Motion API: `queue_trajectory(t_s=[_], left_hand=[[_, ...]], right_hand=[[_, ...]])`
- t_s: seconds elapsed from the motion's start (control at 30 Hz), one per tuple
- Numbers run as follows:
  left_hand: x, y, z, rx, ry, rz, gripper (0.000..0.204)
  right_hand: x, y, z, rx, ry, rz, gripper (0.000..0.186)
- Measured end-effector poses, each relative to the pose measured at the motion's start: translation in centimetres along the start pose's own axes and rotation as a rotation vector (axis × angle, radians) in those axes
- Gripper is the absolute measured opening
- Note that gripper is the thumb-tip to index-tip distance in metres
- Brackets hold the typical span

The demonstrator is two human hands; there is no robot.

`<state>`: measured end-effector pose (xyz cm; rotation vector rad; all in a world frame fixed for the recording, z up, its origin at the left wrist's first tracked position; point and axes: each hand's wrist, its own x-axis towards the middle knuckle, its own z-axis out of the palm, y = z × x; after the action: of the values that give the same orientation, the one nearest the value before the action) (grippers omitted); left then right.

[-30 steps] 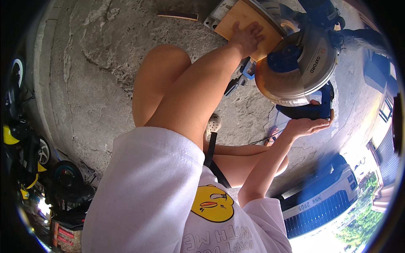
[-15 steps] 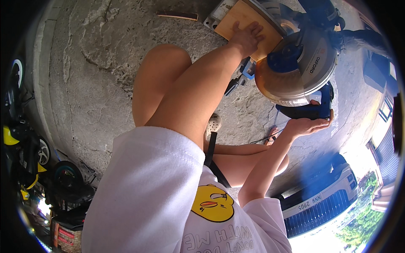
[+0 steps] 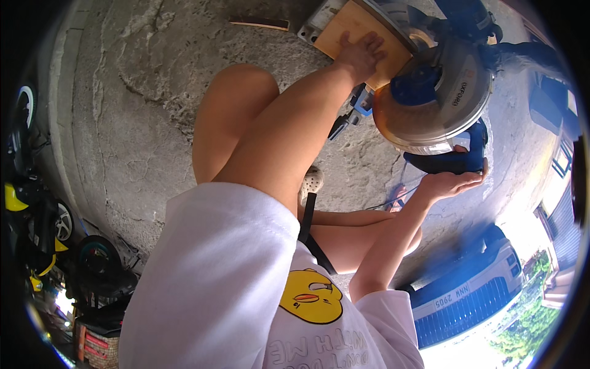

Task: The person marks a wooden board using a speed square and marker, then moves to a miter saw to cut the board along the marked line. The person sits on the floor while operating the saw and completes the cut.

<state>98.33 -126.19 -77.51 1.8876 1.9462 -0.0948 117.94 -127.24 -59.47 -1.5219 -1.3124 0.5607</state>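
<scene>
Light-brown wood forms the flat board [image 3: 362, 21] in the head view, which lies on the grey metal base [image 3: 312, 32] of the miter saw [image 3: 452, 101], leaving the base's left corner exposed and placing the board's lower right corner beside the rounded blade guard [image 3: 393, 126]. The left hand [image 3: 361, 56] presses on the board, fingers spread; well apart from it, the right hand [image 3: 452, 183] grips the blue handle [image 3: 445, 163] from below. One narrow wooden strip [image 3: 259, 24] rests on the concrete floor [image 3: 153, 160], beyond the base's left corner.
</scene>
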Motion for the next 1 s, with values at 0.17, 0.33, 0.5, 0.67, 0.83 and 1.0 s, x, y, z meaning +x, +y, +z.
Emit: queue_trajectory(t_s=[0.17, 0.33, 0.5, 0.67, 0.83, 1.0], left_hand=[[0.7, -0.3, 1.8, 0.015, -0.003, -0.007, 0.054], [0.1, 0.2, 0.3, 0.148, -0.020, 0.064, 0.057], [-0.5, -0.2, -0.4, 0.139, -0.033, 0.070, 0.056], [-0.7, -0.1, -0.6, 0.177, -0.016, 0.063, 0.056], [-0.7, 0.0, -1.0, 0.163, -0.023, 0.069, 0.056], [-0.9, -0.3, -1.6, 0.109, -0.057, 0.069, 0.057]], right_hand=[[3.0, -2.6, -0.2, 0.014, -0.101, 0.067, 0.052], [7.7, -5.7, -1.0, 0.056, -0.166, 0.211, 0.049], [11.4, -6.0, -1.0, 0.061, -0.226, 0.257, 0.044], [13.5, -5.4, -1.4, 0.060, -0.270, 0.326, 0.043], [13.2, -5.3, -1.5, 0.070, -0.271, 0.322, 0.043], [12.1, -5.4, -1.2, 0.050, -0.252, 0.291, 0.043]])
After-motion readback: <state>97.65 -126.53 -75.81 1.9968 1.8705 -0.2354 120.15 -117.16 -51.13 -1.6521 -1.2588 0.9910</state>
